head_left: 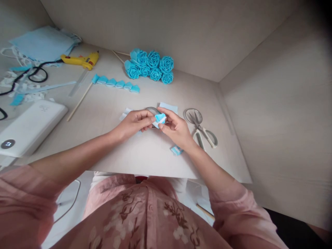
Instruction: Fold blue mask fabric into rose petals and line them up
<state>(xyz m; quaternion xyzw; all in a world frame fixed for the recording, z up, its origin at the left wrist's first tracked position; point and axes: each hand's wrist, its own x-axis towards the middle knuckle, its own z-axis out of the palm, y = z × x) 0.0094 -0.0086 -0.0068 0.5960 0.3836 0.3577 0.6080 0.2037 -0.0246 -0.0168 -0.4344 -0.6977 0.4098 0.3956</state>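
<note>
Between my two hands is a small folded piece of blue and white fabric (pixel 160 118). My left hand (pixel 140 121) pinches its left edge with thumb and fingers. From the right, my right hand (pixel 174 125) grips it, index finger above and thumb below. Partly hidden behind the hands lies a roll of tape (pixel 153 110). Pale blue fabric pieces (pixel 169 108) lie just beyond my fingers. Below my right wrist rests another small folded blue piece (pixel 176 150). A pair of scissors (pixel 199 128) lies to the right of my right hand, blades over a round grey ring.
Blue fabric roses (pixel 155 65) lie at the back. A wooden stick (pixel 80 102) with a strip of blue folded petals (pixel 116 84), a yellow glue gun (pixel 81 60), stacked face masks (pixel 45 43), scraps (pixel 31 90) and a white power bank (pixel 33 126) occupy the left.
</note>
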